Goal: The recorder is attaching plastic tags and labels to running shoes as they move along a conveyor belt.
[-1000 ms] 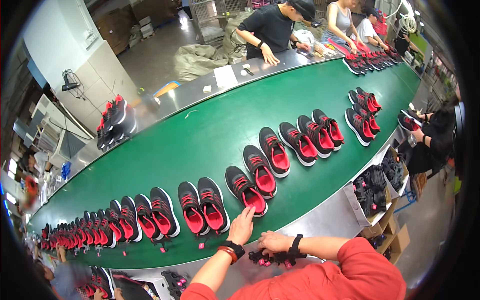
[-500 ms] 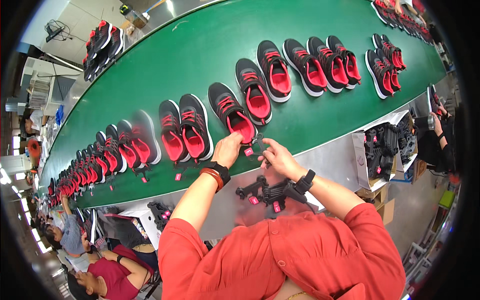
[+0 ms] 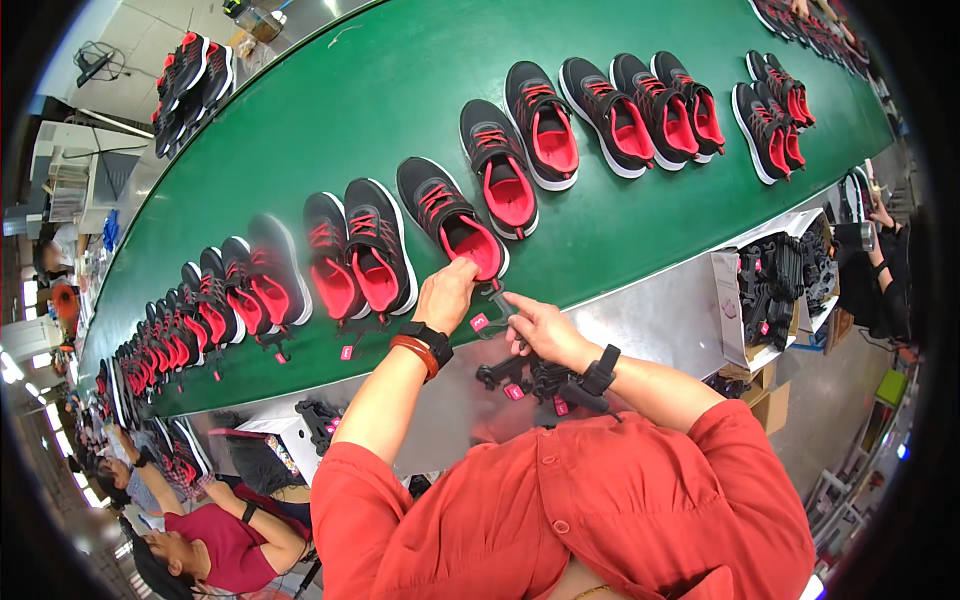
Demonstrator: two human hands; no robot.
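My left hand point(image 3: 447, 297) is closed on the heel of a black sneaker point(image 3: 432, 190) with red laces and lining, its toe pointing away from me. In my right hand point(image 3: 545, 332), pinched between thumb and fingers, is a black plastic shoe hanger point(image 3: 500, 304). Its upper end meets the sneaker's heel; whether it passes through the heel loop is too small to tell. A pink tag point(image 3: 478, 322) hangs beside the hanger. Just right of this sneaker stands a matching sneaker point(image 3: 490, 140). Below my right hand, more black hangers point(image 3: 550, 378) with pink tags lie near my body.
Rows of similar sneakers point(image 3: 365, 235) stand along the green table point(image 3: 330, 110), several at left with hangers and tags at their heels. A metal ledge point(image 3: 640, 310) edges it. At right is a carton point(image 3: 733, 320) of hangers. Co-workers point(image 3: 225, 540) sit at lower left.
Sneakers near my hands have shifted slightly left and away from me. Both hands have moved a little left with the sneaker and hanger, which stay close together.
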